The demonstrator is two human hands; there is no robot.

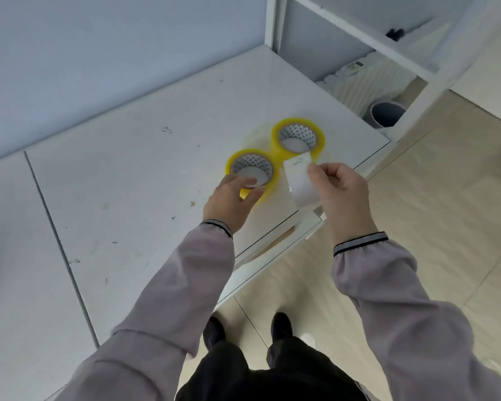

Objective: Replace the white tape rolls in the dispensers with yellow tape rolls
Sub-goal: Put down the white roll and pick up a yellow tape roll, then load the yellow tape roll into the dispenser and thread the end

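Two yellow tape rolls lie flat on the white table (pixel 128 183) near its right edge. My left hand (pixel 232 198) grips the nearer yellow roll (pixel 252 169), fingers reaching into its core and thumb curled round the outer rim. The farther yellow roll (pixel 298 137) lies untouched just behind. My right hand (pixel 342 186) pinches a white strip of tape or paper (pixel 300 180) that hangs beside the near roll, above the table's edge. No dispenser is in view.
A white shelf frame (pixel 417 62) stands at the back right with a ribbed white object (pixel 368 82) and a grey pipe end (pixel 385 114) behind it. A blue-grey wall (pixel 99 53) backs the table. Beige floor tiles (pixel 446 183) and my shoes (pixel 214 331) lie below.
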